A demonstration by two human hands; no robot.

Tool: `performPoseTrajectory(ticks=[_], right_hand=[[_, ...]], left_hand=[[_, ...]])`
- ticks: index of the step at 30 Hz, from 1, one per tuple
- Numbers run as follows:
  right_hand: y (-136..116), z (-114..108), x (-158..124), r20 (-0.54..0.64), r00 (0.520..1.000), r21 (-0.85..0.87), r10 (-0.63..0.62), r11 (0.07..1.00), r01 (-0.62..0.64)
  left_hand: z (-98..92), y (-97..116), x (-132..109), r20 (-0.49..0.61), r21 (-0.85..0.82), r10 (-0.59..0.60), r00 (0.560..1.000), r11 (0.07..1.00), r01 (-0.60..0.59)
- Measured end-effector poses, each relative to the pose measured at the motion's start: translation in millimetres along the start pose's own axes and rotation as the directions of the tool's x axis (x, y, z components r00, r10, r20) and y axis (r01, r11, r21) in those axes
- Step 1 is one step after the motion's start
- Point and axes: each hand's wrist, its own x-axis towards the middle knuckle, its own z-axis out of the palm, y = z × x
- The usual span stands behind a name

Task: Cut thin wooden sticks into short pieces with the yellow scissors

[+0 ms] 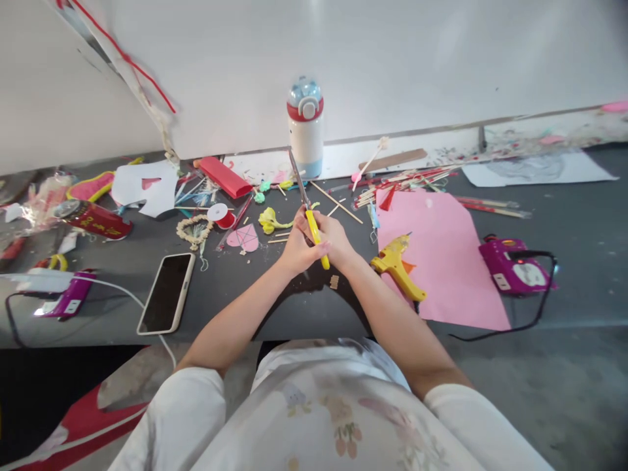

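Above the near middle of the table, my two hands are held close together around a pair of scissors (314, 227) with yellow handles. The metal blades point up and away from me. My left hand (297, 247) is closed, its thumb across the handle. My right hand (336, 242) is also closed against the handle; its fingertips are partly hidden. Whether anything small is pinched between them I cannot tell. Short cut stick pieces (334, 282) lie just below my hands. A yellow crumpled flower-like piece (269, 220) lies to the left, near thin wooden sticks (279, 237).
At the back stands a bottle (307, 134). On the right, a yellow glue gun (398, 265) lies on pink paper (449, 242), with a purple power strip (517, 265) beyond. Leftward are a phone (167, 293), a red can (93, 219) and a ribbon spool (221, 216).
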Motion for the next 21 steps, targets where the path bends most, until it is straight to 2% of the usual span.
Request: performPoseTrajectory(ticks=[4,7,8,10,12,14,18,21], right_hand=[[-3,-2,0,0.027,0.998,-0.038,0.052,0.998,-0.051],[-4,-3,1,0.031,0.997,-0.073,0.074,0.995,-0.072],[-5,-3,0,0.028,0.997,-0.087,0.071,0.994,-0.068],[-6,-2,-1,0.029,0.998,-0.114,0.055,0.992,-0.051],[-7,-1,-3,0.045,0.998,-0.145,0.04,0.989,-0.033],[-8,0,-4,0.067,0.998,-0.181,0.018,0.983,-0.005],[-9,3,-6,0.108,0.994,-0.249,-0.033,0.967,0.059],[-9,2,-6,0.135,0.99,-0.277,-0.046,0.957,0.083]], left_hand=[[-5.4,-3,0,0.044,0.005,-0.03,0.999,1.0,0.03],[-17.5,-2,4,0.086,0.041,0.015,0.996,0.999,-0.019],[-23.0,0,6,0.056,0.076,0.054,0.997,0.995,-0.058],[-35.0,8,9,-0.074,0.208,0.157,0.985,0.968,-0.139],[-46.9,19,11,-0.206,0.421,0.236,0.95,0.898,-0.132],[-56.8,30,11,-0.29,0.586,0.296,0.91,0.807,-0.076],[-68.5,41,7,-0.304,0.793,0.393,0.868,0.609,0.002],[-71.9,41,5,-0.306,0.828,0.411,0.859,0.56,0.027]])
